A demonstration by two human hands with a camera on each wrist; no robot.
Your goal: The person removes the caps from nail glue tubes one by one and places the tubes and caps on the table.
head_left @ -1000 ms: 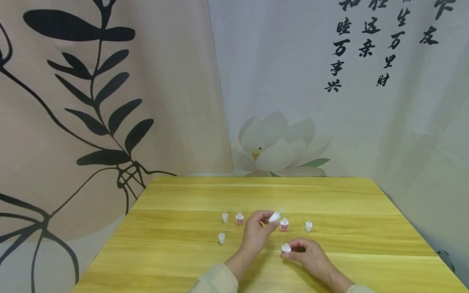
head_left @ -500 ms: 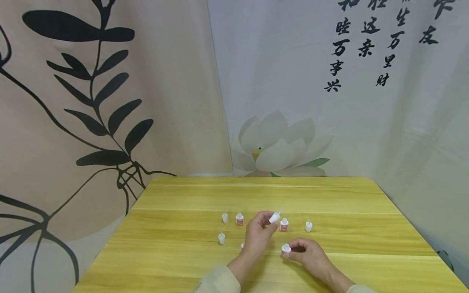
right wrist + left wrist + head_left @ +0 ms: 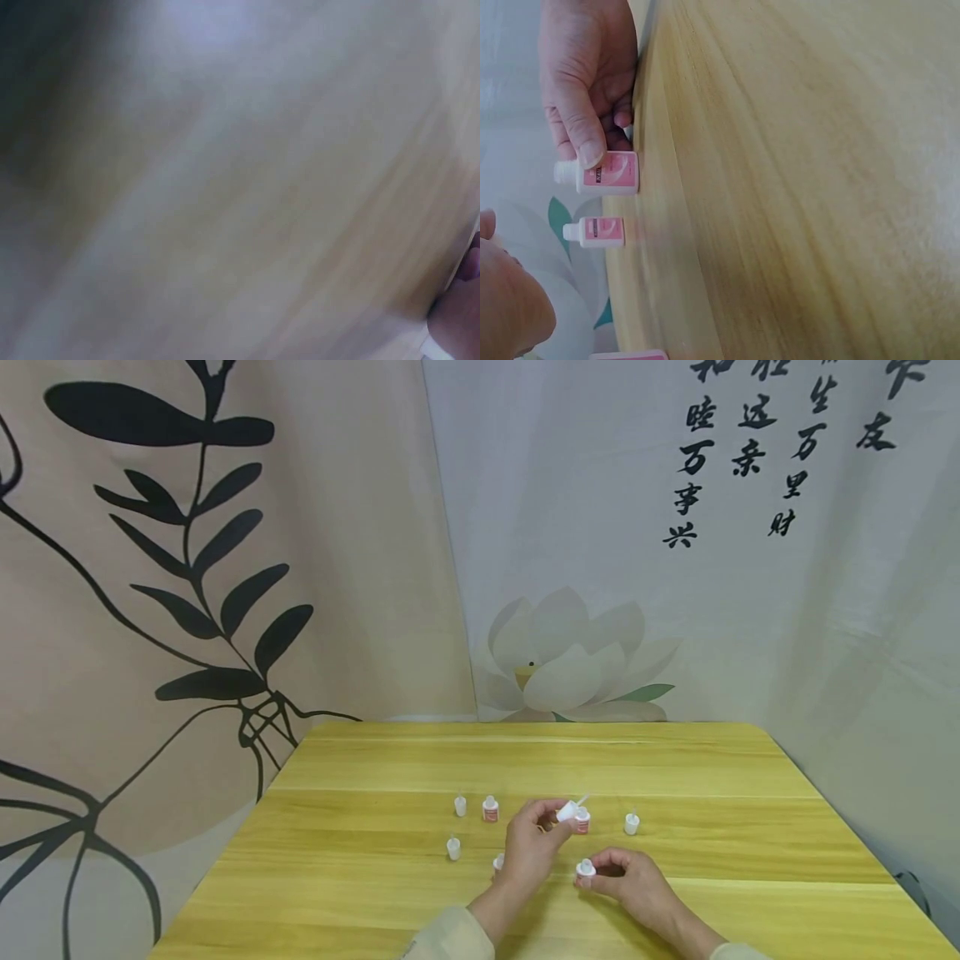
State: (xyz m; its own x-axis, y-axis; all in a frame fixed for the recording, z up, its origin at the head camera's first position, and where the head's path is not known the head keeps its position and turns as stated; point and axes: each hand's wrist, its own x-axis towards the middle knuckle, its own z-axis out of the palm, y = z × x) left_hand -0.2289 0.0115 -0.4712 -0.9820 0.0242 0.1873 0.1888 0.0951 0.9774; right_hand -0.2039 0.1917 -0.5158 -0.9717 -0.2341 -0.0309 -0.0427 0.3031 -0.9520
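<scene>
In the head view my left hand (image 3: 528, 850) pinches a small white cap (image 3: 567, 812) with a thin applicator stem. The cap is tilted, its stem pointing up and right. My right hand (image 3: 639, 883) grips a small uncapped bottle (image 3: 586, 870) standing on the table; the left wrist view shows its pink label (image 3: 616, 174) under my thumb. Just behind the cap, and partly covered by it, stands another open bottle (image 3: 582, 823). In the left wrist view part of my left hand (image 3: 511, 304) shows at the left edge, its fingertips out of frame. The right wrist view is mostly blurred table.
A third pink-labelled bottle (image 3: 491, 811) stands left of my hands. One more bottle (image 3: 498, 862) is half hidden behind my left wrist. Loose white caps (image 3: 461, 807) stand on the left, with another cap (image 3: 632, 824) on the right of the wooden table (image 3: 360, 893).
My left hand has shifted slightly right and nearer, tipping the cap further sideways. The bottle beside my left wrist has come partly into sight. My right hand has stayed still.
</scene>
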